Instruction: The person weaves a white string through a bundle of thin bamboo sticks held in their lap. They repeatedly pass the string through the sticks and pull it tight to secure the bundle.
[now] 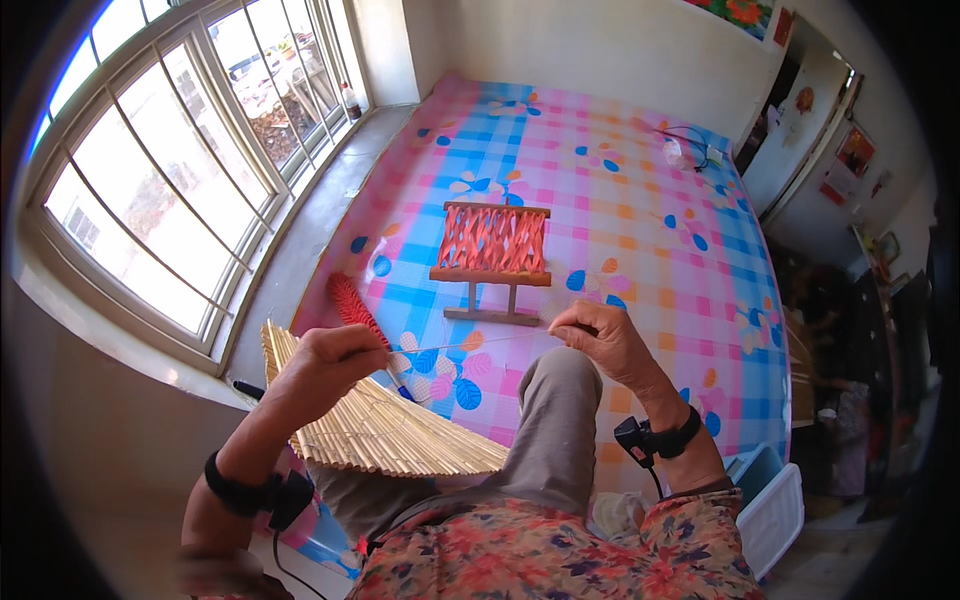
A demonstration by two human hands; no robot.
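A thin pale thread [470, 344] runs taut between my two hands, above my lap. My left hand [335, 365] is closed in a pinch at one end of it, over a fan-shaped piece of straw-coloured stalks [390, 430] laid side by side across my left thigh. Whether that hand also touches the stalks, I cannot tell. With fingers pinched, my right hand [605, 340] holds the thread's other end, just right of my raised knee. Beyond the hands stands a small wooden folding stool [492, 317] with a woven red-orange strap seat [492, 240].
A red bristly brush [355, 305] lies left of the stool on the checked, flowered sheet [640, 200]. Windows with bars [150, 170] line the left side above a grey sill [350, 180]. At lower right is a blue bin with a white lid [775, 520]. Cables [700, 145] lie at the far right.
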